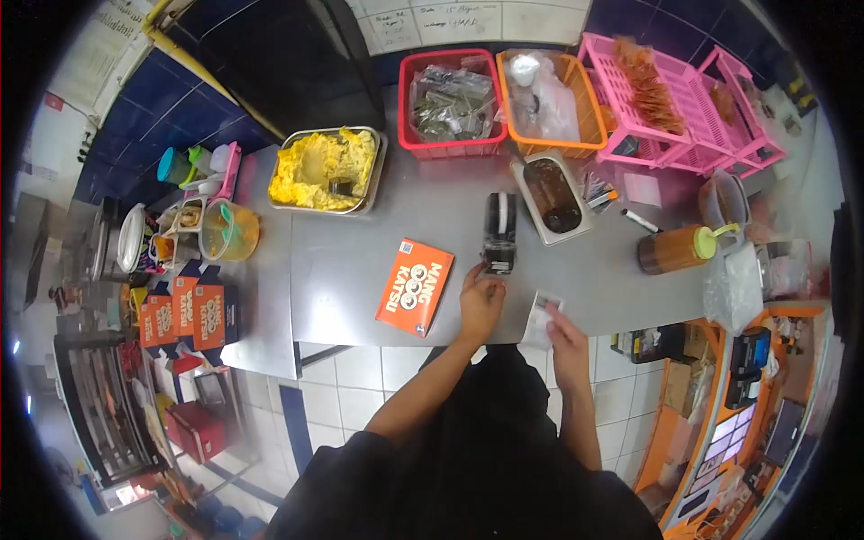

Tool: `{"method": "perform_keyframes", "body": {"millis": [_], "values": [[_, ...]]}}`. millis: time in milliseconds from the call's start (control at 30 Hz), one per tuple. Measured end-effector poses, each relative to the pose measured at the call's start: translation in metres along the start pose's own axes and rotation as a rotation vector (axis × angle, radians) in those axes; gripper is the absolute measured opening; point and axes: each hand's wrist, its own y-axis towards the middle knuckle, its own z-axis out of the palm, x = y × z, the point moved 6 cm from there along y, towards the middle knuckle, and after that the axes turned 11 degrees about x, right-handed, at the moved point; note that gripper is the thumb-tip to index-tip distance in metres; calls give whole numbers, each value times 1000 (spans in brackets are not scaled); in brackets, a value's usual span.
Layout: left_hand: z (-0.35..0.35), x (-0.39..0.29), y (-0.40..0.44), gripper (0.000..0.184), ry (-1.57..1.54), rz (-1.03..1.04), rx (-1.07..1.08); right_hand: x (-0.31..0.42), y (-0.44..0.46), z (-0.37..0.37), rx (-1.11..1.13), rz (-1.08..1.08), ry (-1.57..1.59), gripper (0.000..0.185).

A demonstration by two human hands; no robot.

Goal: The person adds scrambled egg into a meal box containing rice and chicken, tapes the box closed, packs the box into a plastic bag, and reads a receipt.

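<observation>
Left hand at the near end of the black device, fingers right up by it, and whether they grip I can't tell! Right hand pinches a small white slip at the steel table's near edge. Left of the device lies the orange box; just right, the pan of dark sauce. Farther left, a tray of yellow food; on the far side, a red basket beside an orange basket.
</observation>
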Motion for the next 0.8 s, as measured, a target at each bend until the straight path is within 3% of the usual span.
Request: {"method": "perform_keyframes", "body": {"millis": [133, 167, 200, 233, 333, 367, 433, 500, 600, 667, 700, 800], "values": [[-11, 1, 4, 17, 147, -370, 301, 43, 35, 65, 260, -28, -96, 50], [-20, 0, -1, 19, 114, -315, 298, 41, 46, 85, 313, -113, -92, 52], [-6, 43, -20, 23, -81, -144, 203, 34, 58, 105, 364, -200, -89, 55], [-17, 35, -26, 26, 6, 13, 120, 28, 67, 123, 407, -229, -118, 59], [-45, 19, -58, 33, 129, -95, 364, 10, 89, 163, 375, -228, -242, 64], [-49, 28, -80, 31, 171, -330, 621, -1, 95, 172, 340, -314, -341, 69], [-88, 11, -103, 27, 168, -400, 882, -12, 102, 188, 250, -407, -575, 71], [-127, 9, -113, 23, 169, -453, 942, -26, 106, 197, 140, -485, -833, 69], [-185, 9, -101, 20, 57, -430, 853, -12, 98, 210, 151, -186, -965, 65], [-210, 17, -79, 18, -3, -533, 803, -6, 98, 214, 129, -90, -1048, 67], [-217, 12, -58, 18, 33, -451, 762, -7, 98, 215, 116, -43, -1087, 68], [-213, 19, 6, 20, 16, -252, 675, -25, 102, 211, -2, -173, -1147, 75]]}}
